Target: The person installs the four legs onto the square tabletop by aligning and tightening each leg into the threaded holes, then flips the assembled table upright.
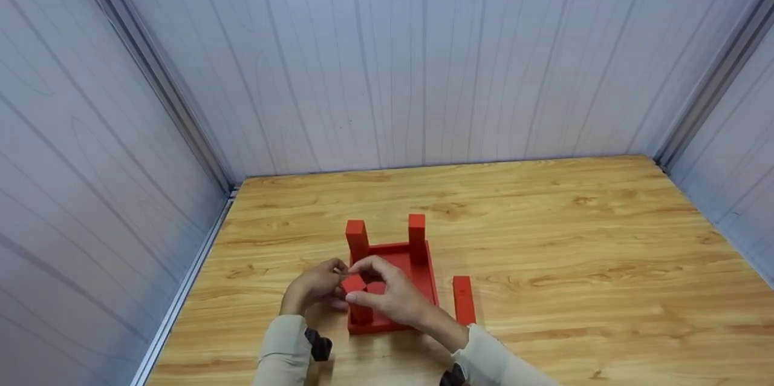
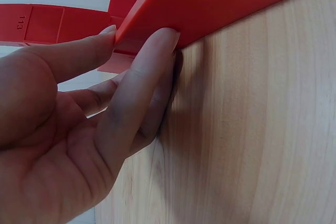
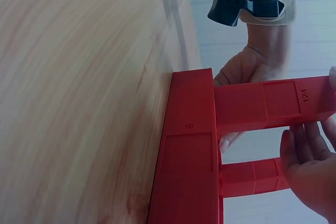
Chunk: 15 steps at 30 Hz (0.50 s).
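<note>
A shallow red rectangular base (image 1: 378, 330) lies on the table with red square posts standing at its corners. My right hand (image 1: 396, 296) holds the top of the near-left post (image 1: 354, 284), thumb on one side and fingers on the other. Seen from the right wrist, this post (image 3: 257, 106) bears a small number and meets the base (image 3: 189, 150) at its corner. At the left side of the base, my left hand (image 1: 317, 283) pinches its edge. In the left wrist view, a fingertip (image 2: 165, 38) lies against the outer wall.
Two more posts, a back-left one (image 1: 357, 239) and a back-right one (image 1: 416, 238), stand upright on the base. To the right of it, a loose red post (image 1: 464, 300) lies on the wooden table (image 1: 574, 253). Pale panel walls (image 1: 387, 59) enclose the table.
</note>
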Motion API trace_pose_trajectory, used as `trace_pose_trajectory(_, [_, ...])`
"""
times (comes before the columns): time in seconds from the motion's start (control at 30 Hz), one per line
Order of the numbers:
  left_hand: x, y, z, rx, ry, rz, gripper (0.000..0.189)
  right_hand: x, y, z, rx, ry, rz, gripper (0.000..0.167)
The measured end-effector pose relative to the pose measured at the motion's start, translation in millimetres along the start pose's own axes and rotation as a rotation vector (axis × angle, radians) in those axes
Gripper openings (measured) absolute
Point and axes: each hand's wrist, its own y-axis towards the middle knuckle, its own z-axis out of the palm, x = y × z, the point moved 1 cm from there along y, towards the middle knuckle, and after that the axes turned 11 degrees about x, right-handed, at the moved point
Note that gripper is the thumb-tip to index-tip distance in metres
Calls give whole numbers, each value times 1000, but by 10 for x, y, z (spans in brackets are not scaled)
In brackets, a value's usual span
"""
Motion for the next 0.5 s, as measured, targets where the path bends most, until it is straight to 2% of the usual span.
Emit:
trace_pose_trajectory(0.2, [8,4,4,-8,11,1,17,8,-25,-13,31,-7,-49,37])
trace_pose_trajectory(0.5, [-1,1,10,-22,30,5,26,9,-23,-2,-30,-53,-36,30])
